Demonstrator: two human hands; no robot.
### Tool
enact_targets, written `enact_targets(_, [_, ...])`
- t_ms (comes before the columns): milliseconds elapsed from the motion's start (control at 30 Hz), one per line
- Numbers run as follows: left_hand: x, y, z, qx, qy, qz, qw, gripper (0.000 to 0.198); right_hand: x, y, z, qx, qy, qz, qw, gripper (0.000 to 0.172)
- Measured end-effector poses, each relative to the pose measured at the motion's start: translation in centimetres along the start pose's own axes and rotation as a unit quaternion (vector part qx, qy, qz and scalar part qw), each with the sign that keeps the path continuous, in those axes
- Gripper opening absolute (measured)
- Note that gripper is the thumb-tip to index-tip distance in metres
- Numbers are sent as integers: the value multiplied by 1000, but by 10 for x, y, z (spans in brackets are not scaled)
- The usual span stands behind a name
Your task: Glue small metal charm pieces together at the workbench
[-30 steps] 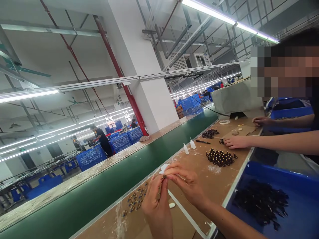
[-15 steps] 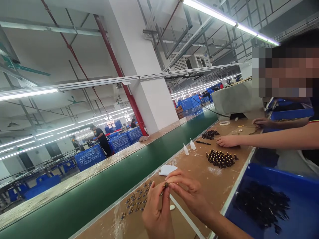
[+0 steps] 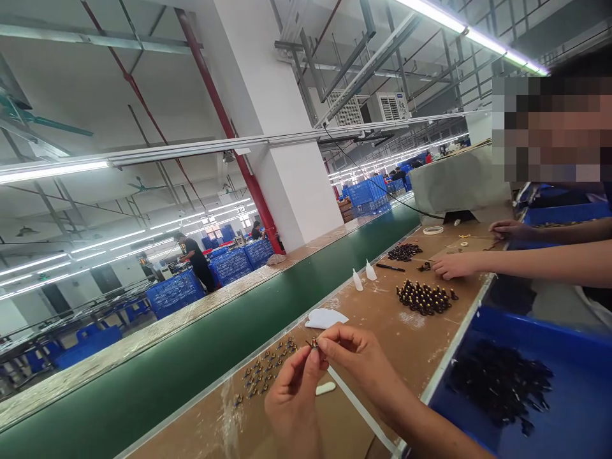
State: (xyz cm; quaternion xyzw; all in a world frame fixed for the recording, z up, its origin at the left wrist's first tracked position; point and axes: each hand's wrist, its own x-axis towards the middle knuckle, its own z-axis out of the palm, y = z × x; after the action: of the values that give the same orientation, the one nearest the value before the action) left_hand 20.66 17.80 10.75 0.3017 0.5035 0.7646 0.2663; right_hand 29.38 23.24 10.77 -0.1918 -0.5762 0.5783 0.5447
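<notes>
My left hand [image 3: 292, 401] and my right hand [image 3: 356, 360] meet over the brown workbench [image 3: 411, 335], fingertips pinched together on one small dark-and-brass part [image 3: 313, 343]. Both hands are closed on it. Just left of my hands, a cluster of several similar small parts [image 3: 265, 371] lies on the bench. A small white piece [image 3: 326, 388] lies under my hands. At my right, a blue bin [image 3: 568, 370] holds a heap of dark parts [image 3: 500, 382].
A green conveyor belt [image 3: 215, 370] runs along the left of the bench. Farther along, a co-worker's hand [image 3: 452, 265] rests by a group of dark parts [image 3: 423, 298]; two white bottles [image 3: 362, 275] and a white cloth [image 3: 325, 317] lie nearby. Blue crates stand beyond the belt.
My hands stay pinched on the small part and have shifted slightly on the bench. The co-worker's hand moved left along the bench, then back right.
</notes>
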Motion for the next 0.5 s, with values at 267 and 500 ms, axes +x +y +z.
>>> enact_targets(267, [-3, 10, -7, -18, -13, -11, 1000, 30, 9, -9, -11, -12, -40, -19, 999, 26])
enact_targets(500, [-11, 14, -6, 4, -16, 30, 999, 29, 22, -20, -27, -27, -151, -58, 986, 22])
